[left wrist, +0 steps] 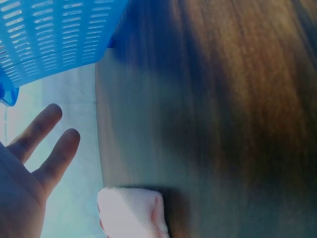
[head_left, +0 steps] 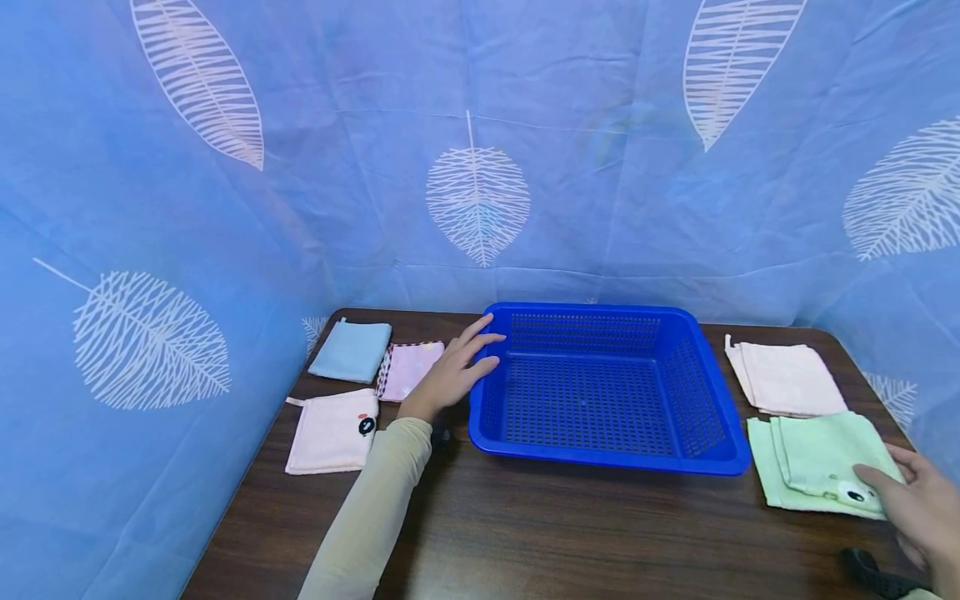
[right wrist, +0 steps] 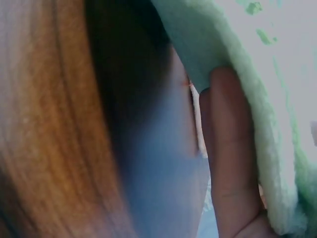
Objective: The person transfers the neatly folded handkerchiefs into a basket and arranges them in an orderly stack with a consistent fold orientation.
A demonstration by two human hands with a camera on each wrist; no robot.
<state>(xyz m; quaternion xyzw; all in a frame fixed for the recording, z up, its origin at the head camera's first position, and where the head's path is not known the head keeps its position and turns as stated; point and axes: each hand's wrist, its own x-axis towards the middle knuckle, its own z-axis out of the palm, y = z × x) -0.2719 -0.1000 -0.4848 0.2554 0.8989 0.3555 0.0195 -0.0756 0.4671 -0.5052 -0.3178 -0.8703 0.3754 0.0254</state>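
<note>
A blue plastic basket point(head_left: 607, 462) with mesh walls stands on the table. My left hand point(head_left: 450, 375) is at its left rim, fingers spread and fairly straight; in the left wrist view two extended fingers point(left wrist: 62, 153) show below the basket wall point(left wrist: 49, 39). At the table's right side, my right hand point(head_left: 926, 500) pinches the right edge of a folded green towel point(head_left: 821, 450) with an eye design. The thumb lies on top, and the right wrist view shows fingers point(right wrist: 233, 144) tucked under the raised towel edge point(right wrist: 262, 134).
Behind the green towel lies a folded pale pink towel point(head_left: 795, 379). Left of the basket are a blue towel point(head_left: 351, 352), a patterned pink one point(head_left: 411, 368) and a pale pink one point(head_left: 330, 433) with an eye design. A blue leaf-print curtain point(head_left: 585, 208) hangs behind the brown table point(head_left: 570, 533).
</note>
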